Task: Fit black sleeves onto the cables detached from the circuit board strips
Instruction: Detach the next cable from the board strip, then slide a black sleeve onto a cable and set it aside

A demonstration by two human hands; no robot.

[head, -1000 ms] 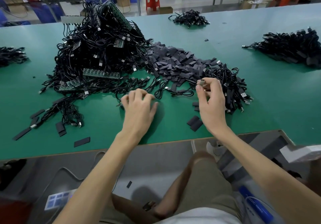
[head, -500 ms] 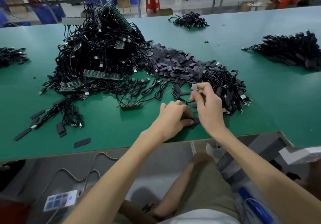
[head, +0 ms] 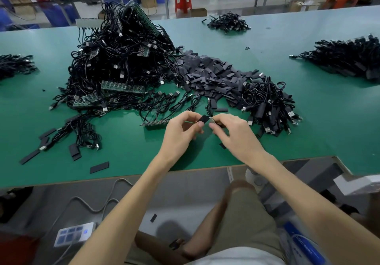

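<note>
Black and flat, a short rectangular sleeve (head: 203, 119) is pinched between the thumb and fingers of the left grip (head: 181, 129), held a little above the near part of the green matted surface (head: 329, 120). The right grip (head: 234, 133) pinches the pale metal-tipped end of a thin black cable (head: 211, 120), and that tip meets the sleeve's end. How far it has gone in cannot be told. Both grips are narrow, each closed on its own piece, and the two hands nearly touch.

Just left of the left grip a bare narrow circuit board strip (head: 154, 123) lies on the surface. Behind it rises a tall tangled heap of black cables (head: 121, 65), with green circuit board strips (head: 123, 86) caught in it. To the right of the heap spreads a loose pile of flat black sleeves (head: 207, 73). Beside the right grip sits a bunch of sleeved cables with silver plugs (head: 269, 104).

Smaller cable piles lie at the far right (head: 349, 59), far centre (head: 226, 23) and left edge (head: 14, 65). A few stray sleeves (head: 99, 167) lie near the front edge.
</note>
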